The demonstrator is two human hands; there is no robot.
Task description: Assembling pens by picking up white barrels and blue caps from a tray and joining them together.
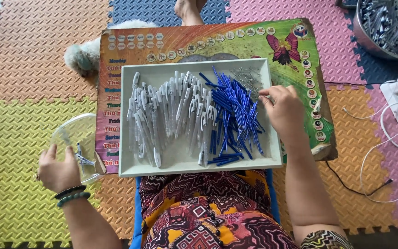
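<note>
Pen parts sorted in a tray, one hand at the springs, the other on a clear lid.

A small heap of springs (246,77) is seen at the tray's (180,162) one-o'clock corner, just at eleven o'clock of the right hand (285,110), whose fingertips are pinched together at the heap's edge; whether a spring is gripped cannot be told. Blue refills (233,117) are piled at nine o'clock of that hand, white barrels (166,113) further left. The left hand (57,171), loosely curled, is laid on a clear lid (75,137) at the tray's eight o'clock. The tray is carried on a colourful board (295,50).
</note>
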